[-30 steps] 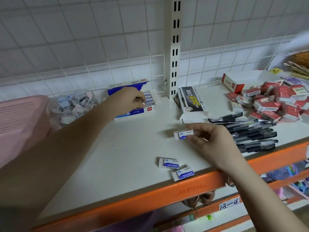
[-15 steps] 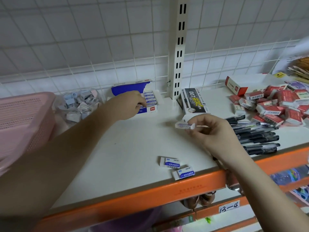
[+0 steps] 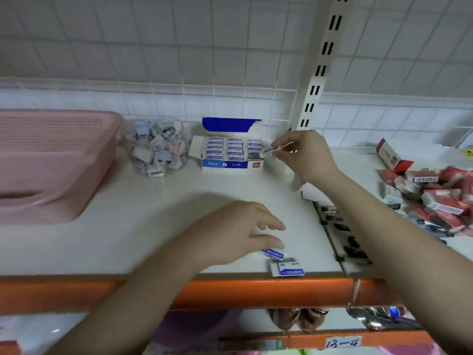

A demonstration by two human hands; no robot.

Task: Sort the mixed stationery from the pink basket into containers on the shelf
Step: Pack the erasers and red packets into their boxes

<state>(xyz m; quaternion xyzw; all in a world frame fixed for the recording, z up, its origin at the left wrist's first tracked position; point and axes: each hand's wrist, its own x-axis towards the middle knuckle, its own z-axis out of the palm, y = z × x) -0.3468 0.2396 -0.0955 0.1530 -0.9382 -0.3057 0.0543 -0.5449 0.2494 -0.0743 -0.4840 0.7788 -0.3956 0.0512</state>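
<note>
step: boxing erasers | right hand (image 3: 305, 155) pinches eraser (image 3: 270, 150) at eraser box (image 3: 231, 155); left hand (image 3: 238, 231) relaxed over loose eraser (image 3: 275, 253) | next: slot it in

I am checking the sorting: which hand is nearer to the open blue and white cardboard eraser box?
Right. The right hand holds an eraser at the eraser box edge; the left hand is near the shelf front.
</note>
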